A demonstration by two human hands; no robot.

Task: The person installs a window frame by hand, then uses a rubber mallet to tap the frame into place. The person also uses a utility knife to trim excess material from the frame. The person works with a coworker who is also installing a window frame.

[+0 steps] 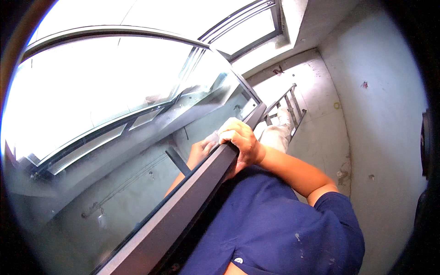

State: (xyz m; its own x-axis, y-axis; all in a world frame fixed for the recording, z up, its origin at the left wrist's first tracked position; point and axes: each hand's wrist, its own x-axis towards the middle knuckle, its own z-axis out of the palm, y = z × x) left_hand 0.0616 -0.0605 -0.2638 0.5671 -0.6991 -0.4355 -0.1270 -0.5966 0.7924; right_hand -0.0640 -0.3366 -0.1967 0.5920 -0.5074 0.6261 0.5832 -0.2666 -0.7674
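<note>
My right hand (240, 140) is closed over the top edge of a dark grey metal window frame (183, 211) that runs diagonally from the lower left up to the centre. My left hand (200, 151) is on the far side of the glass pane (114, 183), seen through it, just below the same edge and close to my right hand. A small pale thing (214, 136) sits between the two hands; what it is and whether the left hand grips it is unclear. My blue shirt (275, 229) fills the lower right.
A metal ladder (288, 104) stands below me against the frame, with my light trousers (275, 137) on it. Bare grey concrete wall (385, 137) rises on the right over a pale floor (316, 82). Bright outer window sashes (247, 27) lie beyond the glass.
</note>
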